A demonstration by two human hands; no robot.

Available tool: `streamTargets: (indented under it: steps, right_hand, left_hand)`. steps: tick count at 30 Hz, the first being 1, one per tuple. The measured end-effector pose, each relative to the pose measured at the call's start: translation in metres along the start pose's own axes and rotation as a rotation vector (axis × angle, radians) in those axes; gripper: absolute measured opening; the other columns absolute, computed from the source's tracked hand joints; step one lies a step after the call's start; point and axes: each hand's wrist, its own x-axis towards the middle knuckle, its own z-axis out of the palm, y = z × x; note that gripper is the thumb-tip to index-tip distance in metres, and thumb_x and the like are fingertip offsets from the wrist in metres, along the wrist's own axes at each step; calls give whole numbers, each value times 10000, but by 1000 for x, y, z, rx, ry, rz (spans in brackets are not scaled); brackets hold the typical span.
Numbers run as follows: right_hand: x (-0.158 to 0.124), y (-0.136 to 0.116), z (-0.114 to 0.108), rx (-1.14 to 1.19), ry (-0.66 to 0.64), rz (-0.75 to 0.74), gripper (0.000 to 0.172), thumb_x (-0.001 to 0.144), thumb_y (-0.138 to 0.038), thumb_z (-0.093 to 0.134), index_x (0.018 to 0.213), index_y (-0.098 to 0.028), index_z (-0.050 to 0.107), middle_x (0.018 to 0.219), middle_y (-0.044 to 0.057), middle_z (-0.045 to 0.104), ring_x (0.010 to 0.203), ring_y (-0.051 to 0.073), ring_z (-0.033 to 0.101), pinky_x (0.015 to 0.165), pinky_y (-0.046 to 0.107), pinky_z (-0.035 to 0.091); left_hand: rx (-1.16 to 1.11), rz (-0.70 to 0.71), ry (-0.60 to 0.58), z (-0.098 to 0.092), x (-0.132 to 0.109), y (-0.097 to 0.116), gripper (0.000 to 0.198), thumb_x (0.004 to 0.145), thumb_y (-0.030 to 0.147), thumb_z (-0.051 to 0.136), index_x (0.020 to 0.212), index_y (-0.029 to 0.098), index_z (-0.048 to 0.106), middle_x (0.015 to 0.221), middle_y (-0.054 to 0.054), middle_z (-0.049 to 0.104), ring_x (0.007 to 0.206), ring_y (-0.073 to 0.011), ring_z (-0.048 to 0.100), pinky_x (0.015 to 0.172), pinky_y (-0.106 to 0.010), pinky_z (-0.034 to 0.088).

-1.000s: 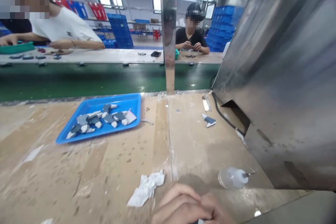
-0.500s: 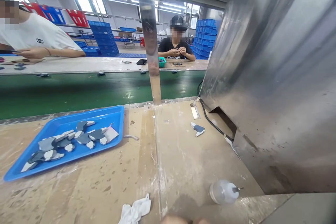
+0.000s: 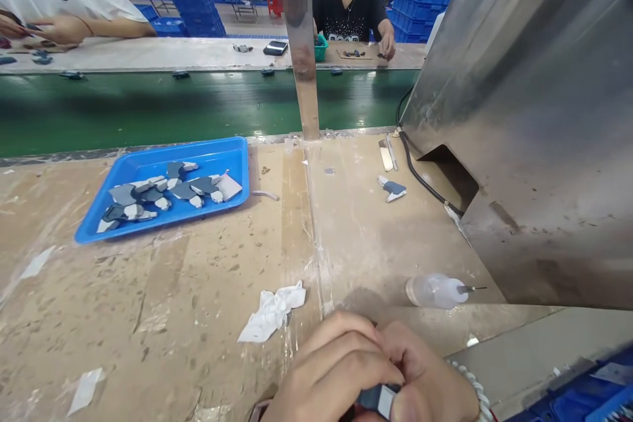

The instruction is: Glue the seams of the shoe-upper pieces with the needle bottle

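Observation:
At the bottom edge, my left hand point(image 3: 326, 366) and my right hand point(image 3: 432, 372) are closed together around a small dark-and-light grey part point(image 3: 380, 399). Fingers hide most of it. Just beyond my right hand, a translucent squeeze bottle point(image 3: 438, 291) with a needle tip lies on its side. A crumpled white cloth or tissue point(image 3: 273, 312) rests to the far left of my left hand. Farther off, a similar grey part point(image 3: 393, 189) lies alone on the table. Several more such parts point(image 3: 185, 190) are grouped in a blue tray point(image 3: 217, 214).
A metal housing point(image 3: 534, 165) rises on the right, with a black cable point(image 3: 420, 175) along its base. A metal post point(image 3: 307, 92) stands by the green conveyor point(image 3: 222, 102). Two people sit opposite. Blue bins point(image 3: 588, 386) are at lower right. A flat blade-like tool point(image 3: 387, 155) lies ahead.
The view has tilted down, so the tabletop sits higher in it. My hands, barely visible before, now show with the grey part. The person in black has reached one hand to their table.

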Motion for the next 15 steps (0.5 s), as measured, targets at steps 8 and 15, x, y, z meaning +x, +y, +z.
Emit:
streamTargets:
  steps: [8, 15]
  right_hand:
    - [0, -1, 0, 86, 11, -71, 514, 790, -520, 771, 584, -175, 451, 609, -54, 375, 572, 74, 328, 523, 235, 264]
    - [2, -3, 3, 73, 37, -123, 521, 787, -494, 777, 552, -177, 437, 590, -55, 389, 569, 81, 358, 545, 236, 320]
  left_hand:
    - [-33, -94, -20, -4, 2, 10, 309, 988, 456, 542, 990, 171, 660, 839, -78, 699, 927, -212, 640, 829, -311, 572]
    - [-47, -100, -6, -4, 5, 11, 321, 994, 457, 529, 998, 167, 667, 856, -86, 700, 920, -217, 650, 808, -313, 576]
